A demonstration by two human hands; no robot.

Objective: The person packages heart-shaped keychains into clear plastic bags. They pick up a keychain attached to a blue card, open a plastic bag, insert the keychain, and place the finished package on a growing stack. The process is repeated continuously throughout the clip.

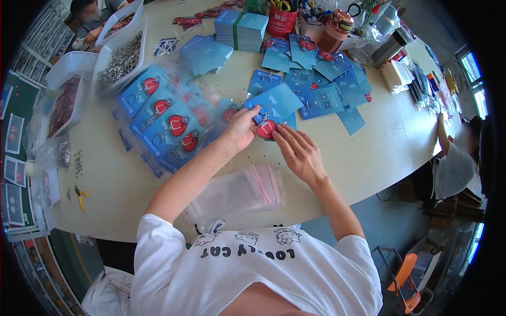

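Observation:
Over the middle of the table, my left hand (243, 128) pinches a blue card (279, 100) by its left edge. A red keychain (266, 129) with a metal ring lies against the card's lower part. My right hand (299, 154) has its fingers closed at the charm's right edge; its thumb is mostly hidden. To the left, several bagged blue cards with red keychains (178, 125) overlap in rows. Loose cards with red keychains (324, 100) are heaped to the right. Clear zip bags (237, 190) form a stack close to my body.
A banded stack of blue cards (240, 31) stands at the back, beside a red pen holder (283, 20). Tubs of metal rings (122, 60) and red pieces (66, 102) line the left. Yellow-handled pliers (81, 198) lie front left. Other people (457, 168) sit at the right and far left.

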